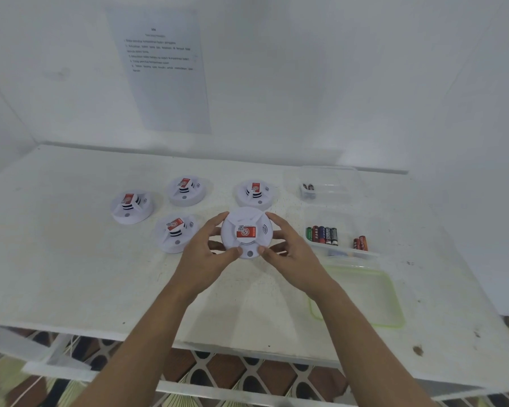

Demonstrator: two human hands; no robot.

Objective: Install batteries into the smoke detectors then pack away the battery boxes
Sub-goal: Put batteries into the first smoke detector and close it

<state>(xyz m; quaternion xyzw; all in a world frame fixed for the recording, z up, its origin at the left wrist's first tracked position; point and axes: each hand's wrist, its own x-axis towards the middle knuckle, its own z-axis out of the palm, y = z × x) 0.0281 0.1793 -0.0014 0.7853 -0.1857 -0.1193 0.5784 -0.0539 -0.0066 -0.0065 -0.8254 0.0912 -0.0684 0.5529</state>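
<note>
Across the white table (pixel 71 274) everything lay in the middle and right half, with a printed sheet of paper (pixel 165 83) on the wall behind its far edge. Toward the right front corner lay a clear lid (pixel 362 295) with a green rim, flat on the table. Just behind the lid stood a clear battery box (pixel 346 230), and behind that, near the far edge, a second clear box (pixel 332 183).

My left grip (pixel 209 254) and right grip (pixel 288 248) met at the table's middle. Both were curled around one white smoke detector (pixel 246 230), fingers on its far rim and thumbs on its near rim, red label facing up. Whether it rested on the table or was lifted I could not tell.

Four more detectors sat to the left and behind. One sat nearest the left edge (pixel 131 207), one behind it toward the far edge (pixel 185 190), one just behind the held unit (pixel 254 190) and one just left of my left grip (pixel 174 233).

A row of batteries (pixel 322 235) stood at the near box's left end, with a few red ones (pixel 360 243) at its right. Two batteries (pixel 308 187) lay in the far box's left end.
</note>
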